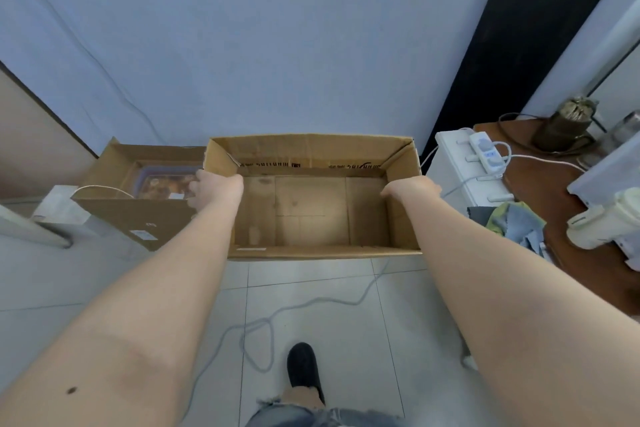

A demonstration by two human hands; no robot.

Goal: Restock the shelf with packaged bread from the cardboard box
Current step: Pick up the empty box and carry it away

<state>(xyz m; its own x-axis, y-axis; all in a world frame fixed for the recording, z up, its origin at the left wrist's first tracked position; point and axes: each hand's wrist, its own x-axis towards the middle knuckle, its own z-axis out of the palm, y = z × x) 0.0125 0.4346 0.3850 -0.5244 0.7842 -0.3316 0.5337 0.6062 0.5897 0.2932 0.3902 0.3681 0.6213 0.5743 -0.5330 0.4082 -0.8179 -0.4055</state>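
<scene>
Two cardboard boxes are in view. On the left, the smaller cardboard box sits on the tiled floor with one clear packet of what looks like bread inside. Next, the left hand grips the left wall of the large cardboard box, fingers curled over the outside. That box stands open-topped and empty, no bread in it. The right hand hooks over its right wall, fingers hidden behind the cardboard. At the far right, one white power strip lies on a white unit. No shelf is visible. Judged from this, the step in hand is shifting or lifting the emptied box; the next move calls for an even two-handed lift, then turning to the remaining packet.
</scene>
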